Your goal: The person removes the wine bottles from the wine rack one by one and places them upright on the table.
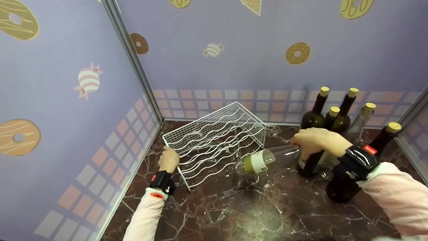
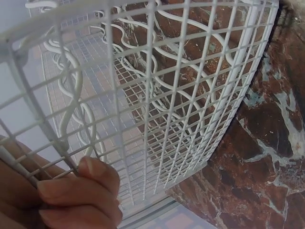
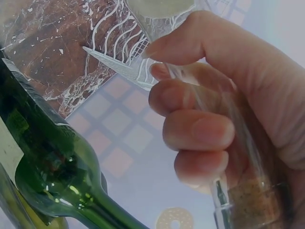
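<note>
A white wire rack (image 1: 214, 121) with wavy bars stands on the dark marbled counter. My left hand (image 1: 169, 160) grips its left corner; in the left wrist view the fingers (image 2: 86, 191) curl over the mesh. To the right of the rack, my right hand (image 1: 316, 142) holds a clear glass bottle (image 1: 259, 162) by its neck. The bottle tilts, its labelled base pointing left beside the rack's front right corner; whether they touch I cannot tell. The right wrist view shows a cork (image 3: 252, 205) in the bottle's mouth and the fingers wrapped around the glass.
Several corked bottles stand at the right: dark ones (image 1: 313, 117) at the back, a clear one (image 1: 360, 123), and a dark one (image 1: 385, 138) nearest the right wall. Patterned panels (image 1: 214, 73) close off the back and the left side (image 1: 100, 110).
</note>
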Action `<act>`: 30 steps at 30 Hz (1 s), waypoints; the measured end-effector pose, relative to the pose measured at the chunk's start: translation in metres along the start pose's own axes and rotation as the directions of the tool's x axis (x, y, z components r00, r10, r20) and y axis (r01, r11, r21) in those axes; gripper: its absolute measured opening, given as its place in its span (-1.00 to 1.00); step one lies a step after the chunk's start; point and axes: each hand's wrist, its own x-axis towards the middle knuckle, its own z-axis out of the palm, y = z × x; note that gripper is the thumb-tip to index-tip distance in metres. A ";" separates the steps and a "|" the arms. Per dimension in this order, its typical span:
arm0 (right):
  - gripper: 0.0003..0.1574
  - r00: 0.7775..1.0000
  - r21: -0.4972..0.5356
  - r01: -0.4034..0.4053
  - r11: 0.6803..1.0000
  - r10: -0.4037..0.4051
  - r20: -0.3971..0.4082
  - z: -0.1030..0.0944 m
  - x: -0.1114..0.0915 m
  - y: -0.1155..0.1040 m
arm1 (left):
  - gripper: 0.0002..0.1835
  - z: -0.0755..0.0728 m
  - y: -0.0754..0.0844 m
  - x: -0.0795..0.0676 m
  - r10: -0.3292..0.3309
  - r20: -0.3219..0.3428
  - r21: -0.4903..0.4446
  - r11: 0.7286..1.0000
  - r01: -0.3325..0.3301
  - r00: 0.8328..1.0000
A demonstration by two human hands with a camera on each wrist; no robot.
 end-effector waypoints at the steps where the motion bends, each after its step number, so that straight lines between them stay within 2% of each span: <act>1: -0.70 1.000 0.001 -0.001 1.000 0.001 -0.002 -0.001 0.000 0.000 | -0.80 0.000 0.000 0.000 -0.001 -0.005 0.004 1.000 0.002 1.000; 3: -0.72 1.000 -0.001 -0.006 1.000 0.006 -0.001 -0.003 0.000 0.001 | -0.79 -0.001 0.002 0.002 0.002 -0.035 0.024 1.000 -0.001 0.999; 5: -0.71 1.000 -0.002 -0.011 1.000 0.011 0.004 -0.005 -0.001 0.001 | -0.77 -0.002 0.005 0.004 0.033 -0.102 0.054 0.998 -0.028 0.994; 6: -0.71 1.000 -0.003 -0.013 1.000 0.013 0.005 -0.006 -0.001 0.001 | -0.75 0.011 -0.001 0.018 0.077 -0.164 0.069 0.995 -0.066 0.983; 8: -0.69 1.000 -0.009 -0.016 1.000 0.016 0.003 -0.008 -0.002 0.001 | -0.71 0.007 0.005 0.019 0.147 -0.227 0.119 0.985 -0.122 0.963; 9: -0.71 1.000 -0.014 -0.020 1.000 0.020 0.004 -0.009 -0.002 0.000 | -0.67 0.005 0.009 0.018 0.196 -0.256 0.143 0.976 -0.163 0.947; 11: -0.73 1.000 -0.021 -0.026 0.999 0.026 0.002 -0.011 -0.003 0.000 | -0.61 0.001 0.019 0.012 0.313 -0.319 0.181 0.947 -0.267 0.895; 12: -0.73 1.000 -0.026 -0.030 0.999 0.030 0.002 -0.012 -0.003 0.000 | -0.61 0.000 0.024 0.007 0.374 -0.342 0.188 0.926 -0.327 0.862; 13: -0.73 0.999 -0.030 -0.033 0.999 0.033 0.002 -0.013 -0.004 -0.001 | -0.58 -0.015 0.039 -0.011 0.426 -0.342 0.184 0.904 -0.385 0.837; 14: -0.72 0.999 -0.035 -0.035 0.999 0.035 0.004 -0.014 -0.004 -0.001 | -0.58 -0.016 0.045 -0.017 0.501 -0.359 0.184 0.865 -0.467 0.787; 15: -0.70 0.999 -0.035 -0.041 0.999 0.041 0.007 -0.015 -0.004 -0.002 | -0.58 -0.015 0.052 -0.023 0.579 -0.366 0.185 0.812 -0.553 0.728; 17: -0.69 0.999 -0.040 -0.042 0.998 0.042 0.010 -0.017 -0.004 -0.003 | -0.58 -0.013 0.066 -0.036 0.708 -0.331 0.185 0.697 -0.693 0.624; 19: -0.70 0.999 -0.044 -0.041 0.998 0.041 0.015 -0.019 -0.004 -0.004 | -0.52 -0.008 0.081 -0.050 0.806 -0.253 0.170 0.581 -0.796 0.534; 20: -0.71 0.999 -0.047 -0.042 0.998 0.043 0.019 -0.020 -0.004 -0.005 | -0.48 -0.005 0.089 -0.056 0.839 -0.211 0.154 0.535 -0.831 0.501; 21: -0.72 0.999 -0.050 -0.042 0.998 0.043 0.023 -0.021 -0.004 -0.006 | -0.43 -0.002 0.096 -0.062 0.862 -0.174 0.145 0.500 -0.854 0.476; 23: -0.74 0.999 -0.056 -0.032 0.998 0.034 0.028 -0.022 -0.003 -0.007 | -0.33 0.005 0.109 -0.073 0.890 -0.121 0.126 0.453 -0.883 0.439; 26: -0.75 0.999 -0.053 -0.026 0.998 0.028 0.038 -0.023 -0.003 -0.009 | -0.24 0.015 0.125 -0.085 0.910 -0.084 0.084 0.412 -0.907 0.406; 30: -0.78 0.999 -0.046 -0.030 0.998 0.032 0.041 -0.024 -0.005 -0.009 | -0.16 0.029 0.144 -0.095 0.925 -0.061 0.022 0.377 -0.926 0.375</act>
